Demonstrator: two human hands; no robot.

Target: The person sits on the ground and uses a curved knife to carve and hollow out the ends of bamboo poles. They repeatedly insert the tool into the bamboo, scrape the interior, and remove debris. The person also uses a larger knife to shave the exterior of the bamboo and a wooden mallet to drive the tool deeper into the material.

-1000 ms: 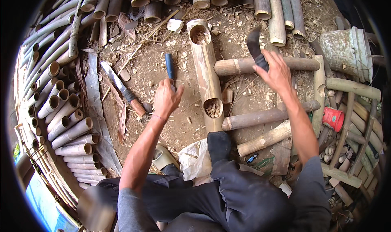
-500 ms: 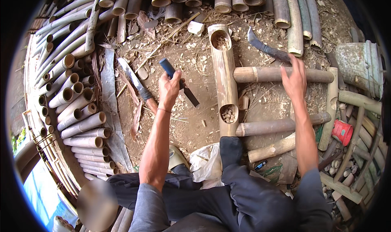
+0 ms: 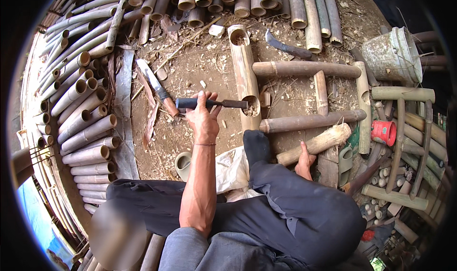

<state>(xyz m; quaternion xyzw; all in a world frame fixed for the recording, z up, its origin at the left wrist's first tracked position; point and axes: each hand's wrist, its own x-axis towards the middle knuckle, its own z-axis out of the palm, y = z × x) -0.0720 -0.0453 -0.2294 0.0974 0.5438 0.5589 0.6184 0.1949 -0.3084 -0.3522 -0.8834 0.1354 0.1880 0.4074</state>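
My left hand (image 3: 203,117) is closed round the dark blue handle of a chisel (image 3: 231,104), held level. Its flat dark blade points right, with the tip over the lower hole of an upright-lying bamboo post (image 3: 242,73). Wood chips lie in that hole. Beside my right knee, my right hand (image 3: 304,164) is at a short, thick wooden log (image 3: 316,145) with a frayed right end. Its thumb lies against the log, while the other fingers are mostly hidden. Bamboo rails (image 3: 309,69) run from the post to a second post (image 3: 362,107), with a short crosspiece (image 3: 321,92) between them.
A curved knife (image 3: 285,47) lies beyond the frame, and a long knife (image 3: 154,83) on the left. Cut bamboo tubes (image 3: 90,152) are stacked left and at the back. A dirty white bucket (image 3: 392,57), red container (image 3: 382,132) and another bamboo frame (image 3: 402,147) stand right.
My left hand has turned the chisel, bringing its blade rightward over the post's lower hole. From above the far rail, my right hand has come back to the log. The short crosspiece now shows between the rails.
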